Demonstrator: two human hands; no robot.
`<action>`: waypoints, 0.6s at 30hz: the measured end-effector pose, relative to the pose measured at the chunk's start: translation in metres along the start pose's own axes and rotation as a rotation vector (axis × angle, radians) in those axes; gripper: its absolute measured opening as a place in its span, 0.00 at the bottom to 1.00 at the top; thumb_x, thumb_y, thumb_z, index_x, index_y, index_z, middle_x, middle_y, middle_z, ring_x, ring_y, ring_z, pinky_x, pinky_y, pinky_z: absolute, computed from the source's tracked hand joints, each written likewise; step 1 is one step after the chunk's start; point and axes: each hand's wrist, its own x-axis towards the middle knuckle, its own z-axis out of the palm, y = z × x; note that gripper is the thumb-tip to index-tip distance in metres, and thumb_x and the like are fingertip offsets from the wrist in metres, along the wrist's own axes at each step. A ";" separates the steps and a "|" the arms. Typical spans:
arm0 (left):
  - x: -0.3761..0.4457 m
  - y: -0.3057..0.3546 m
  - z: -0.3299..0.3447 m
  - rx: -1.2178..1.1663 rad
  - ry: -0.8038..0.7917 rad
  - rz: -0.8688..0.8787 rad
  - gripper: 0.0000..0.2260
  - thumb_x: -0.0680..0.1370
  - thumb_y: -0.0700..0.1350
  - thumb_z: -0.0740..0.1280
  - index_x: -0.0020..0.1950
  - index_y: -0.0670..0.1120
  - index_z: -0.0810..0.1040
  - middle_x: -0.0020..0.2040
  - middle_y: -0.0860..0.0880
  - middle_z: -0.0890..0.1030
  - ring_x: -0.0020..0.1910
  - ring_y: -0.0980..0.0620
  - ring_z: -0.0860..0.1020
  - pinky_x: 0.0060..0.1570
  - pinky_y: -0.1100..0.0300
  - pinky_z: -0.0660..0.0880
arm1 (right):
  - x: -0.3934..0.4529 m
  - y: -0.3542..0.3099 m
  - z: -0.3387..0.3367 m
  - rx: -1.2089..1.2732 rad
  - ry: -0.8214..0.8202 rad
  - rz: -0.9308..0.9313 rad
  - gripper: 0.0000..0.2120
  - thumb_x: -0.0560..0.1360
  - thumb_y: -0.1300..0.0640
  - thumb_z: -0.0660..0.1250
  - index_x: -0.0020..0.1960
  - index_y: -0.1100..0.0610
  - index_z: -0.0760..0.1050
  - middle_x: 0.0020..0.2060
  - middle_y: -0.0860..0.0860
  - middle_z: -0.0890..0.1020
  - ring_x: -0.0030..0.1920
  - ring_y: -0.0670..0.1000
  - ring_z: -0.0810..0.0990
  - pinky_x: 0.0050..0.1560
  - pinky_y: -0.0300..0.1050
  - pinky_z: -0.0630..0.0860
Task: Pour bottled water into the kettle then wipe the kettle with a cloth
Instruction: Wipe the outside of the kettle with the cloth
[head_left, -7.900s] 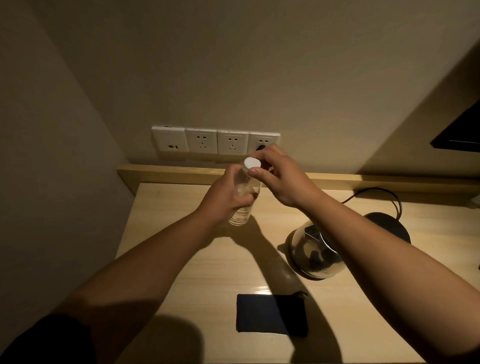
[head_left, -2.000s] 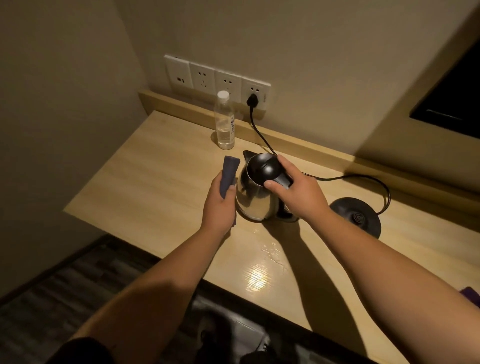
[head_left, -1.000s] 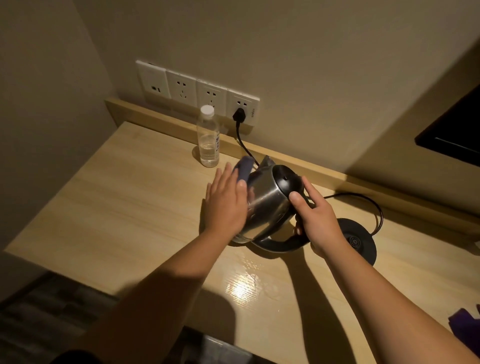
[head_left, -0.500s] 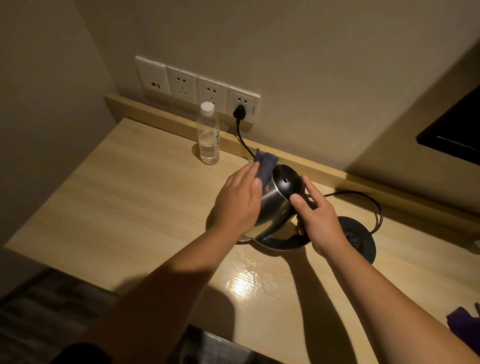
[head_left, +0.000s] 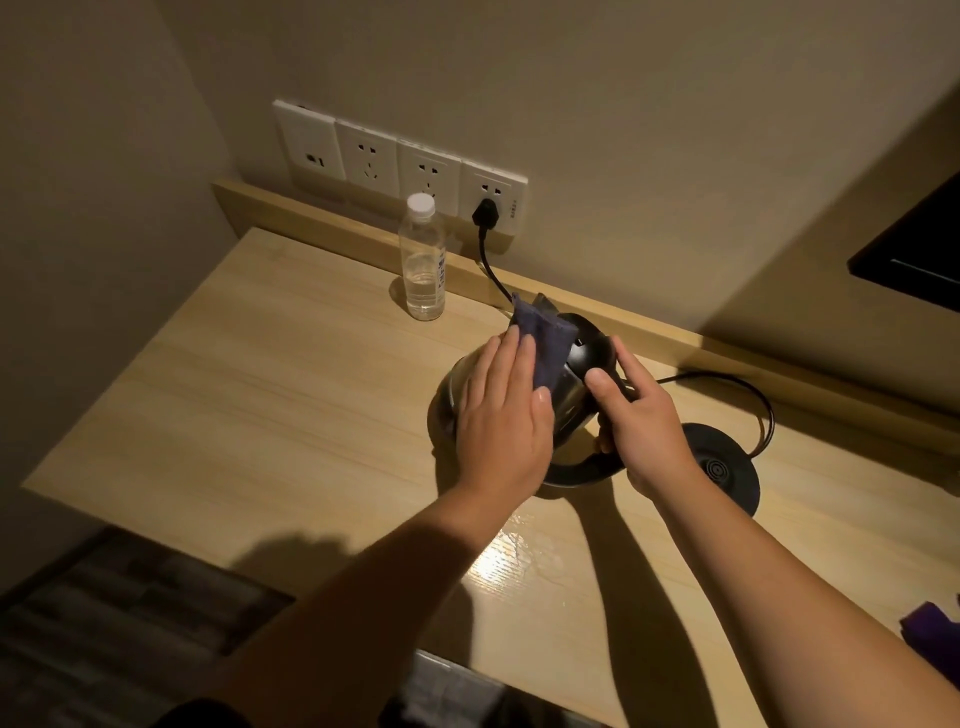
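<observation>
Fingers (head_left: 511, 358) of the left hand (head_left: 501, 415) lie pressed together, flattening the dark cloth (head_left: 543, 345) against the tilted kettle (head_left: 566, 400), while the right hand (head_left: 641, 421) grips its handle

One kettle (head_left: 566, 395) sits under the fingers of both hands. One dark cloth (head_left: 543, 345) lies beneath the left fingers. One water bottle (head_left: 423, 260) stands beyond the fingertips. One round kettle base (head_left: 722, 467) lies right of the right fingers. Four wall socket plates (head_left: 400, 161) line up beyond the fingertips, with one plug (head_left: 485, 213) in them. Two hands show.
</observation>
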 end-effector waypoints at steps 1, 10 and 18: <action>0.000 -0.002 0.002 0.026 0.015 0.038 0.24 0.82 0.51 0.47 0.78 0.46 0.59 0.77 0.48 0.62 0.77 0.51 0.56 0.74 0.53 0.53 | 0.000 0.000 0.001 0.003 0.001 0.002 0.29 0.74 0.41 0.66 0.72 0.35 0.61 0.59 0.50 0.79 0.48 0.47 0.78 0.47 0.42 0.74; 0.005 -0.078 0.010 -0.393 0.012 -0.557 0.25 0.79 0.63 0.42 0.73 0.61 0.61 0.72 0.54 0.69 0.70 0.50 0.69 0.66 0.44 0.70 | 0.000 -0.005 0.010 -0.032 -0.032 -0.045 0.29 0.75 0.43 0.66 0.73 0.36 0.59 0.72 0.47 0.68 0.67 0.49 0.67 0.64 0.50 0.68; 0.000 0.009 0.002 -0.032 0.047 0.054 0.24 0.82 0.50 0.47 0.78 0.46 0.56 0.78 0.47 0.59 0.78 0.50 0.51 0.76 0.50 0.51 | 0.004 -0.011 0.017 -0.021 -0.022 -0.061 0.27 0.75 0.40 0.65 0.72 0.37 0.63 0.66 0.44 0.75 0.59 0.47 0.77 0.56 0.44 0.73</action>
